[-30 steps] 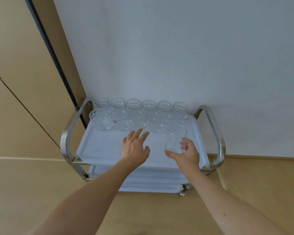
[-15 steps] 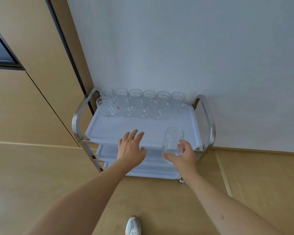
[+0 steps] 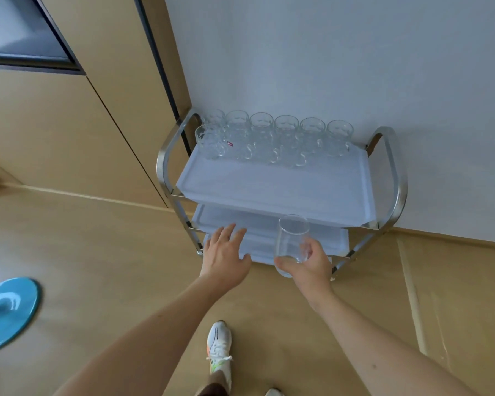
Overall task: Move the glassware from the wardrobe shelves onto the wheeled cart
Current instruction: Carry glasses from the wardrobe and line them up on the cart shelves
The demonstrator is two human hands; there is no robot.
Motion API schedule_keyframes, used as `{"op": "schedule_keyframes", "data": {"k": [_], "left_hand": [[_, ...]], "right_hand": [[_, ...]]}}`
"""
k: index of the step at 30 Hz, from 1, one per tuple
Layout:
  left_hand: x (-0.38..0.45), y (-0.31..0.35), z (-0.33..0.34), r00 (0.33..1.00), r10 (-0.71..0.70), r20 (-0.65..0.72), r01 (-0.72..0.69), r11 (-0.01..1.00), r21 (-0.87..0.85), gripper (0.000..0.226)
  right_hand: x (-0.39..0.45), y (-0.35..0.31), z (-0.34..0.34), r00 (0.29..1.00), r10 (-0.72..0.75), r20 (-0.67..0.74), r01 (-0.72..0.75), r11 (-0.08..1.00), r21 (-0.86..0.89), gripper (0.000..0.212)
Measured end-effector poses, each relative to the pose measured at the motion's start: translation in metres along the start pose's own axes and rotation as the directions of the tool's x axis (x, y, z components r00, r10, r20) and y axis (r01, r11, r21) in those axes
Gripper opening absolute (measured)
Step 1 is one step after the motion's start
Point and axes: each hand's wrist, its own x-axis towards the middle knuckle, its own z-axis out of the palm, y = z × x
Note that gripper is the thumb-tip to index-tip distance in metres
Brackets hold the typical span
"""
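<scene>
The right hand (image 3: pixel 309 264) grips a clear tumbler (image 3: pixel 292 244) low by its base, upright, in front of the cart (image 3: pixel 395 178), likely heading for the free tray space before the mugs (image 3: pixel 275 138). The left hand (image 3: pixel 226 258) hovers empty, fingers spread, perhaps for balance.

Both forearms bare to the frame edge; no sleeves, watch, rings or bands visible on left hand (image 3: pixel 226 257) or right hand (image 3: pixel 309 265). Small dark mole on the right forearm (image 3: pixel 374 366). White shoe (image 3: pixel 219 350) with white laces, orange and yellow-green accents along its side. Brown trouser hem (image 3: pixel 213 387) above it. Toe of a second white shoe (image 3: pixel 273 392) at bottom edge.
</scene>
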Motion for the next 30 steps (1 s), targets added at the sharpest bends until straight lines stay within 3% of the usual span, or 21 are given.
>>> {"op": "schedule_keyframes", "data": {"k": [8, 17, 30], "left_hand": [[0.043, -0.077, 0.023, 0.996, -0.087, -0.024, 0.086, 0.995, -0.046, 0.063], [0.107, -0.183, 0.102, 0.988, -0.145, -0.052, 0.144, 0.989, -0.028, 0.065], [0.208, -0.235, 0.225, 0.986, -0.008, -0.167, 0.011, 1.0, 0.015, 0.064]], "right_hand": [[0.042, 0.009, 0.081, 0.996, -0.009, 0.092, 0.014, 0.998, -0.053, 0.081], [0.129, 0.089, 0.175, 0.99, -0.052, 0.13, 0.062, 0.995, -0.079, 0.089], [0.26, 0.181, 0.241, 0.956, -0.289, 0.045, 0.291, 0.954, -0.068, 0.071]]}}
